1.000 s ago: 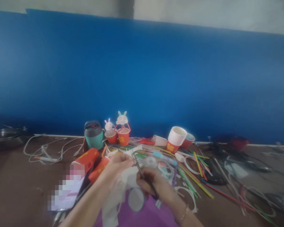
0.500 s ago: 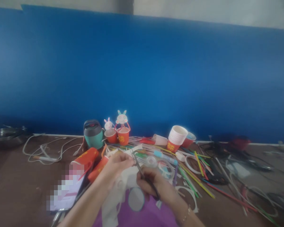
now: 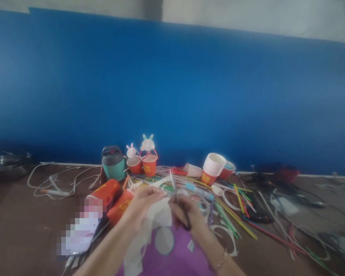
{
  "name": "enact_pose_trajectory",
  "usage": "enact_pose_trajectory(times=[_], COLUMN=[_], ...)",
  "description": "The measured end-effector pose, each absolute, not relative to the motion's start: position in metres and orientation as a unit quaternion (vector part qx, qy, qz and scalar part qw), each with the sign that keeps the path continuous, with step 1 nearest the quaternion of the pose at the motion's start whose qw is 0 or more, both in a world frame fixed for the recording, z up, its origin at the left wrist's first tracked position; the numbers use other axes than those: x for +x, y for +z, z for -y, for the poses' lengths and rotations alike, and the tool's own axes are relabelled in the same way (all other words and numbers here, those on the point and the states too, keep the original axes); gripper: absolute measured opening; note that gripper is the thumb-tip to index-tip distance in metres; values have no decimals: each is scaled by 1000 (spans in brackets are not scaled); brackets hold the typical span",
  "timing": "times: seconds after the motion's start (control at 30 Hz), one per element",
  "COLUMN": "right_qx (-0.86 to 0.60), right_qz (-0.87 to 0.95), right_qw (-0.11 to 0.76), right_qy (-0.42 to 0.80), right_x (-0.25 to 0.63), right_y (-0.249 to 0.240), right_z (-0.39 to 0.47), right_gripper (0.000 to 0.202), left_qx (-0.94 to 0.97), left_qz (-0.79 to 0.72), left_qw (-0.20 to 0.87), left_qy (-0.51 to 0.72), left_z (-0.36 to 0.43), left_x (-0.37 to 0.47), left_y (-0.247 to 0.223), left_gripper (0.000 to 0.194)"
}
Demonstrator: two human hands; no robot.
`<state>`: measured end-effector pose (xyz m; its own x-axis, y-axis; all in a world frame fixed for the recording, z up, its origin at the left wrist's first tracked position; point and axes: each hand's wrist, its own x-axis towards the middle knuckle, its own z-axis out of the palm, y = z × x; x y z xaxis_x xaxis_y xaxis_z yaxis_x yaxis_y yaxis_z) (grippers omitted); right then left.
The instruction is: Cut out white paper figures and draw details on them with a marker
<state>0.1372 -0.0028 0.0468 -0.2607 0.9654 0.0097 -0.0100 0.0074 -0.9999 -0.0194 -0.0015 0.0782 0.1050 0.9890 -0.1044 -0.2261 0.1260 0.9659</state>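
My left hand [image 3: 148, 199] is closed on a white sheet of paper [image 3: 161, 212] with an uneven cut edge, part of which hangs down in front of me. Scissors [image 3: 173, 184] are in my right hand [image 3: 191, 214]; their blades point up and away, just right of the paper, and the dark handle sits in my fingers. Below the hands, a round pale disc with a blue-green outline [image 3: 164, 240] lies on a purple surface [image 3: 186, 260]. A small white scrap [image 3: 191, 246] lies beside it.
Behind my hands stand two paper rabbit figures with red cups [image 3: 148, 166], a green-and-grey jar [image 3: 114, 164] and stacked paper cups [image 3: 214, 166]. Colored straws [image 3: 238, 222], a cut paper ring [image 3: 232, 239] and cables [image 3: 301, 237] spread rightward. A phone [image 3: 82, 234] lies left.
The scissors have come away from the paper's edge and turned more upright, their blades looking closer together. My right hand has shifted slightly; my left still holds the paper.
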Motion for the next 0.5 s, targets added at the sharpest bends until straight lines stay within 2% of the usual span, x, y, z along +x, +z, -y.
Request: enact_pose_trajectory(times=[0.23, 0.5], right_qx=[-449, -473], right_qz=[544, 571], right_qw=[490, 442], right_qy=[512, 505], right_x=[139, 146], right_y=[47, 44], right_z=[-2, -10], right_gripper=[41, 29], left_qx=[385, 418], left_qz=[-401, -404], left_qw=[663, 657], left_qy=[502, 480], left_z=[9, 7], left_x=[1, 0], left_y=[64, 63], left_gripper=[23, 27])
